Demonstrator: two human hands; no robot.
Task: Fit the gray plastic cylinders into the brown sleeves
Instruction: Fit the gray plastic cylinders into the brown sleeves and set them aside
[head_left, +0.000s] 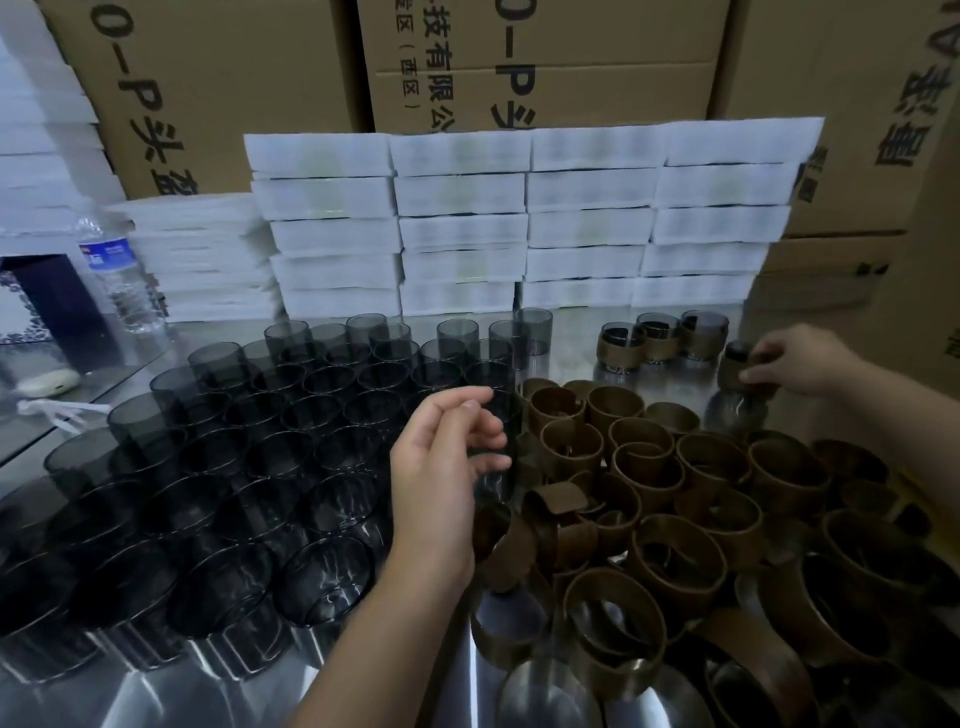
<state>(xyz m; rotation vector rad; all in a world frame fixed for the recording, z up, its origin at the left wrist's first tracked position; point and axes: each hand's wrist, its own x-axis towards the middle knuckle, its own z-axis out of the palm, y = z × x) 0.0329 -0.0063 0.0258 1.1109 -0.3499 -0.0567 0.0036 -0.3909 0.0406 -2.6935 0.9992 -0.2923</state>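
Several smoky gray see-through cylinders (249, 457) stand in rows across the left half of the metal table. A heap of brown sleeves (670, 499) fills the right half. My left hand (441, 467) is curled around one gray cylinder (498, 447) at the border between the rows and the heap. My right hand (795, 361) grips a cylinder with a brown sleeve on it (737, 369) at the far right, low over the table. Three sleeved cylinders (662, 338) stand in a row just left of it.
Stacks of white flat boxes (519, 223) line the back of the table, with large cardboard cartons (540, 62) behind and to the right. A water bottle (117, 270) stands at the far left. A bare strip of steel table (571, 338) lies between cylinders and sleeved ones.
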